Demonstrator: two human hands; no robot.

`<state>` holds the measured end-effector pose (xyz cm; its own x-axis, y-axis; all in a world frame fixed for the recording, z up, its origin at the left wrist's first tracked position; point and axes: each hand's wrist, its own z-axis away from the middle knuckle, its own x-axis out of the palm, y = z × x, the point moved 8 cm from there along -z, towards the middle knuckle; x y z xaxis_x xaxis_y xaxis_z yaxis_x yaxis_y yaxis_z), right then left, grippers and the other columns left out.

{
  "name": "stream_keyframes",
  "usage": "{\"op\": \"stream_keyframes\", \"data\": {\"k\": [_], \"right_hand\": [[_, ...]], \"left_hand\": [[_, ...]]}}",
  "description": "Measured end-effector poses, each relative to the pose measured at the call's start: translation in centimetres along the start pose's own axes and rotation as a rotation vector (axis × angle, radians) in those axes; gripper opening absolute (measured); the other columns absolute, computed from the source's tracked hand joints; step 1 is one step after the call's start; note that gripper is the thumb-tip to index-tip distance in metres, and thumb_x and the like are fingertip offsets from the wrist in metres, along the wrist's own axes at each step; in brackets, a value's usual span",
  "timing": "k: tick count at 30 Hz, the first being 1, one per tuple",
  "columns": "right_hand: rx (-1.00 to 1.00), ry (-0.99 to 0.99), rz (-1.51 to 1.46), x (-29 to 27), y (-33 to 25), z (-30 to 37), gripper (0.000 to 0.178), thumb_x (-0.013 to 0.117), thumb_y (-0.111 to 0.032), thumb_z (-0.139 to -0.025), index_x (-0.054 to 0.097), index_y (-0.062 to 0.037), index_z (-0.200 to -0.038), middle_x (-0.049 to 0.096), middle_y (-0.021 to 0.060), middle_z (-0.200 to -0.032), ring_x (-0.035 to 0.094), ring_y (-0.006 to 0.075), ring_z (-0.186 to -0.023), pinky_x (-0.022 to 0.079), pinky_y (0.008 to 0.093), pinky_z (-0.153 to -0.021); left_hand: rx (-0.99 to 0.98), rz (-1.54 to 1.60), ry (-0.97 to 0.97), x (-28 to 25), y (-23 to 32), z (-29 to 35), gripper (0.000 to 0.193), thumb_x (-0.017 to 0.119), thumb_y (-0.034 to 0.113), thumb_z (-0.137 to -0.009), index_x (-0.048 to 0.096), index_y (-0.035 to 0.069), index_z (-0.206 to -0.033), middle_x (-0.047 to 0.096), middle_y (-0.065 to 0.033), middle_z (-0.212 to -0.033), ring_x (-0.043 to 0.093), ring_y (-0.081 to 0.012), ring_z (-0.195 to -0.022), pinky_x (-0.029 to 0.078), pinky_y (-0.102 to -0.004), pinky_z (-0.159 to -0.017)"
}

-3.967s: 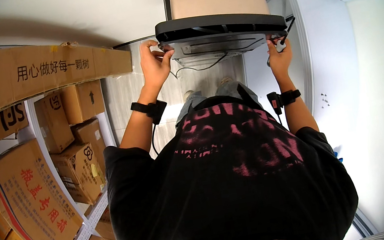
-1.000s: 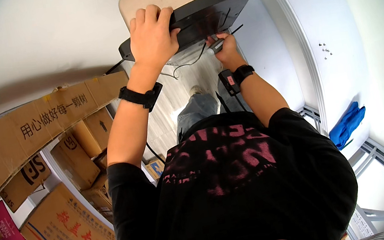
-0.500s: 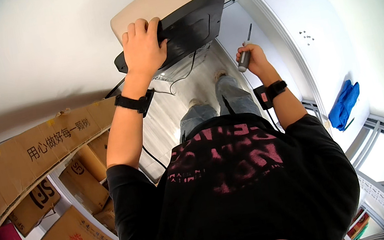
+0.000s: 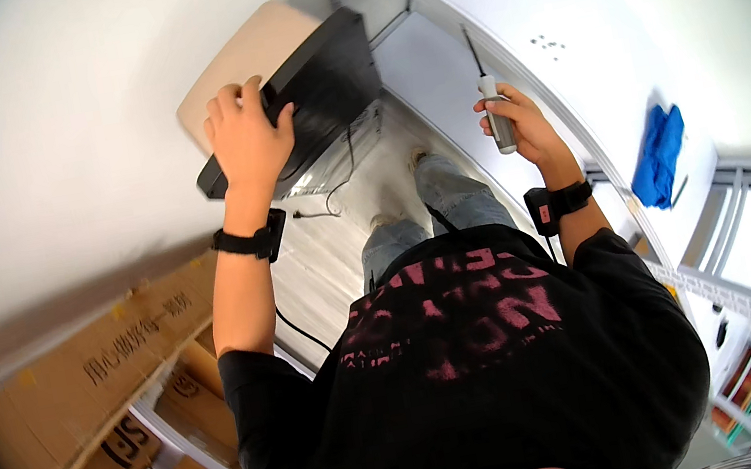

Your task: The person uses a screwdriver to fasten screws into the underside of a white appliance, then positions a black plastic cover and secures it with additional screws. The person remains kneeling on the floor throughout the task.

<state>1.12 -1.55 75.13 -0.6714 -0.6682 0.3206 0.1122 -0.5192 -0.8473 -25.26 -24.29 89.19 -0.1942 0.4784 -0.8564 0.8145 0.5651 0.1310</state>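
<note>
My left hand is closed over the edge of a black panel, its thumb on the panel's dark face. Against the panel's far side sits a beige, rounded body; I cannot make out what the whole object is. It is tilted, and a black cord hangs below it. In my right hand is a screwdriver with a grey and white handle. Its shaft points away from me and slightly left, the tip touching nothing I can make out. Several small screws lie on the white surface beyond it.
Blue cloth lies on the white surface at the right. Cardboard boxes fill a shelf at the lower left, behind a cardboard strip. Metal shelf framing stands at the right. A white wall rises at the left.
The view has shifted, carrying the panel and my left hand leftward in the picture. My right hand has moved rightward, and the screwdriver's tip has swung from pointing right to slightly left.
</note>
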Motion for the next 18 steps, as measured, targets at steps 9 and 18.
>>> {"op": "stream_keyframes", "data": {"k": [9,18], "right_hand": [[-0.074,0.191,0.047,-9.7,-4.5,4.5,0.052,0.056,-0.024,-0.091,0.040,-0.0050,-0.136,0.059,0.0064,-0.081,0.058,0.0133,-0.060,0.046,0.0250,-0.049],[-0.161,0.298,0.094,-20.2,-6.2,8.8,0.034,0.057,-0.005,-0.081,0.046,-0.0044,-0.113,0.058,0.0082,-0.085,0.054,0.0111,-0.059,0.041,0.0227,-0.048]], "left_hand": [[0.320,0.675,0.008,5.2,15.8,-4.7,0.018,0.070,0.006,-0.072,0.064,0.003,-0.089,0.059,-0.0120,-0.087,0.055,-0.0307,-0.085,0.045,-0.0375,-0.075],[0.482,0.684,-0.149,15.9,32.7,-6.3,0.021,0.074,0.009,-0.067,0.067,0.008,-0.087,0.058,-0.0060,-0.096,0.053,-0.0256,-0.092,0.042,-0.0356,-0.076]]}}
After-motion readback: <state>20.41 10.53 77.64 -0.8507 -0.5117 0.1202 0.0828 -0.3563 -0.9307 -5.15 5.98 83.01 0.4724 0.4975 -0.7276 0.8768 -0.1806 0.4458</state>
